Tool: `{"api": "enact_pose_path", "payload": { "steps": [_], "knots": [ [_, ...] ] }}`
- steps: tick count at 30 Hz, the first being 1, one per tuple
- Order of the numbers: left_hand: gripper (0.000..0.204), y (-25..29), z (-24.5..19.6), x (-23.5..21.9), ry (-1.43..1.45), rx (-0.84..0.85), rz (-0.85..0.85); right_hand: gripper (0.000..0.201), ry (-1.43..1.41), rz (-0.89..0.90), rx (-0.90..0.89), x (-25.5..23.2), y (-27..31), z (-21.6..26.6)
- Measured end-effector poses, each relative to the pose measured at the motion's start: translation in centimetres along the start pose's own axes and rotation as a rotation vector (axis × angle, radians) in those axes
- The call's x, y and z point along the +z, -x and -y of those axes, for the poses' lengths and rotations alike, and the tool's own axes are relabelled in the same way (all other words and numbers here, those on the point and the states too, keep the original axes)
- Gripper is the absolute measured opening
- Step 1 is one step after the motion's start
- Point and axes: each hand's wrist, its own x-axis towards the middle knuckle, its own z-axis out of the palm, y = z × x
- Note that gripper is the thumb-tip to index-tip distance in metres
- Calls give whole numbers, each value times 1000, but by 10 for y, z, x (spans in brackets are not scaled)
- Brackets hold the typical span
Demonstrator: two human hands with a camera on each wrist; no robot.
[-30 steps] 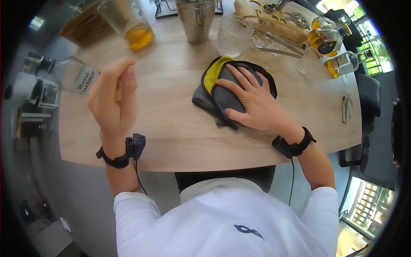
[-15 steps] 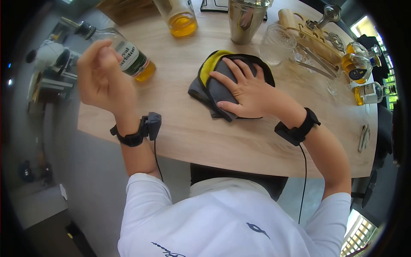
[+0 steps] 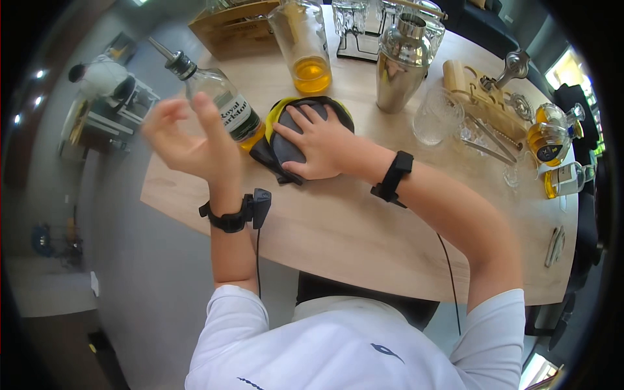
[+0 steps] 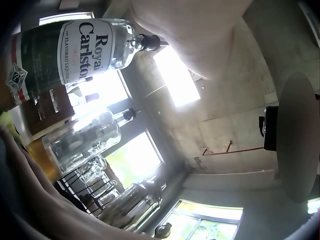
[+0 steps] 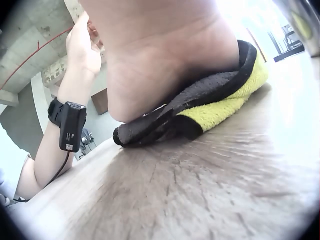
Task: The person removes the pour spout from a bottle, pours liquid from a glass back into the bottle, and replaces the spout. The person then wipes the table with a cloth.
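Note:
My right hand (image 3: 322, 144) lies flat with spread fingers on a folded grey cloth (image 3: 284, 149) with black edging and a yellow underside. In the right wrist view the cloth (image 5: 225, 111) is pressed to the tabletop under the heel of the palm. My left hand (image 3: 192, 146) is raised over the table's left end, holding nothing, its fingers loosely bent. Just behind it stands a Royal Carlston bottle (image 3: 235, 116) with a metal pourer and amber liquid low inside. The cloth's left edge comes right up to this bottle's base.
Behind the cloth stand a glass container (image 3: 311, 75) of amber liquid and a metal shaker (image 3: 400, 71). Rightward are a textured glass (image 3: 439, 117), tongs (image 3: 492, 140), a wooden tool stand (image 3: 481, 97) and amber bottles (image 3: 546, 140). A wooden box (image 3: 237, 32) sits at the back left.
My right hand has slid the cloth leftward across the table, up to the Royal Carlston bottle. My left hand stays raised, its fingers loosening. The head view has turned left.

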Motion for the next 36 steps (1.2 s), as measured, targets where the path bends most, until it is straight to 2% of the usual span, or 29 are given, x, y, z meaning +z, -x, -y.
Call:
{"api": "enact_pose_path", "payload": {
  "steps": [1, 3, 4, 5, 7, 8, 10, 14, 16, 19, 21, 26, 36],
  "knots": [
    [38, -5, 1, 0, 0, 3, -7, 84, 2, -17, -2, 1, -2, 1],
    [58, -14, 1, 1, -178, -87, -267, 85, 1, -22, -5, 4, -5, -1],
    [72, -15, 15, -2, -210, -189, -198, 85, -14, -8, -16, 4, -8, -3],
    [72, -13, 30, -4, -212, -188, -202, 85, -30, 7, -29, 5, -11, -3],
    [69, -8, 52, -5, -69, -514, 170, 85, -29, 6, -40, 8, -17, -4],
    [69, -7, 58, -6, -69, -510, 164, 85, -29, 5, -37, 11, -20, -4],
    [65, -2, 65, -8, 209, -736, 388, 84, -30, 5, -39, 17, -24, -3],
    [59, 7, 74, -3, 206, -732, 319, 85, -10, -2, -26, 26, -40, -4],
    [61, 17, 83, 0, 97, -681, 201, 86, 2, 24, -21, 32, -52, -6],
    [62, 19, 90, -1, 13, -646, 123, 84, 28, 30, 23, 33, -76, -3],
    [64, 15, 94, -2, -2, -617, 112, 86, 17, 63, 121, 29, -92, -2],
    [69, 16, 100, -8, -77, -555, 45, 89, -18, -19, 259, 42, -119, -2],
    [71, 7, 103, -13, -112, -569, 47, 85, 21, 24, 185, 31, -105, 0]
  ]
}}
